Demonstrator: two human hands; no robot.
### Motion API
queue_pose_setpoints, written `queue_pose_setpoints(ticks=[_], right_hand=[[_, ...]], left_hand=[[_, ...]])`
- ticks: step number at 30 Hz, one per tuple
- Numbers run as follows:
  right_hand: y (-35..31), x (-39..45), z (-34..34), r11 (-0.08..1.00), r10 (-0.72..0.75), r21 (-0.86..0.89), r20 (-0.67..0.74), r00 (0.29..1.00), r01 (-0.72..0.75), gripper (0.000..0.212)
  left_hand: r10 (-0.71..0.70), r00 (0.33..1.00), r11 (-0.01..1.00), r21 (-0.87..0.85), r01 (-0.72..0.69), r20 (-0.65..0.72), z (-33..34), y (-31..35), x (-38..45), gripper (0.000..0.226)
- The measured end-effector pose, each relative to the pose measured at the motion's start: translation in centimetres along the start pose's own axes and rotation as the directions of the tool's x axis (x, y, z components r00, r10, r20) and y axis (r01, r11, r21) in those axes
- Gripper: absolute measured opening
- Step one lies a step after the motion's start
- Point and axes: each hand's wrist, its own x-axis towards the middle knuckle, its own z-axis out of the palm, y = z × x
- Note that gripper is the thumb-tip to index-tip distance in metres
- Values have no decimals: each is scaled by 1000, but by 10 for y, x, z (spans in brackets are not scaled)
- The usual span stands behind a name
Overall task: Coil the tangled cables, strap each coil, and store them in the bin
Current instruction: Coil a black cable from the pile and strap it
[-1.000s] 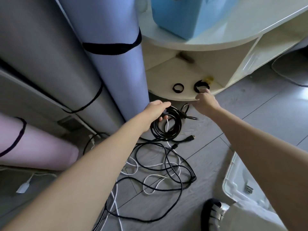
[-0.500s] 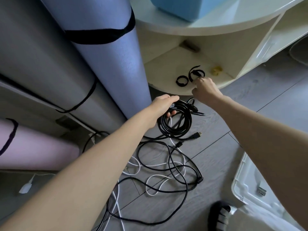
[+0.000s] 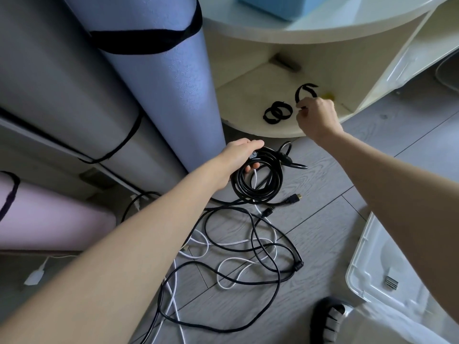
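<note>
Left hand (image 3: 239, 155) grips the black coil (image 3: 257, 178), hanging loop-down over the floor. Right hand (image 3: 315, 115) pinches a strap (image 3: 304, 91) at the shelf (image 3: 248, 95), about 1 o'clock from the coil. Bin (image 3: 367, 249) sits at 5 o'clock.

Grey wood-grain floor (image 3: 323, 219): tangled black and white cables (image 3: 248, 244) and white plastic bin (image 3: 367, 247) lie on it. Cream curved shelf (image 3: 243, 105): two rolled black straps (image 3: 277, 112) are laid on it.

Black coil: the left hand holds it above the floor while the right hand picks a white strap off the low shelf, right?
Not quite. The strap is black, not white. The head view shows the right hand pinching it at the low shelf, while the left hand holds the black coil above the floor.
</note>
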Motion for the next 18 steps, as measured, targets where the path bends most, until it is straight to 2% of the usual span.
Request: queue_pose_setpoints(ticks=[3,7,11,13,15,18], right_hand=[[5,0,-2,996,67,-56,33,997,-65,36],[12,-1,3,989,75,-137,129,989,-57,30],[8,-2,8,985,-43,-161,116,992,62,30],[1,-2,11,969,-107,-196,216,971,151,31],[-5,-2,17,935,-99,-296,319,943,198,35],[-10,-3,18,915,-71,-359,305,950,184,39]], left_hand=[[-10,1000,1000,11,10,7,0,-1,2,16],[-14,1000,1000,25,14,13,-2,-2,4,17],[-11,1000,999,30,10,13,-3,-2,5,18],[-11,1000,999,31,11,14,-4,-2,4,18],[-15,1000,999,31,15,14,-5,-3,4,18],[-16,1000,999,45,16,-2,-8,-4,1,17]])
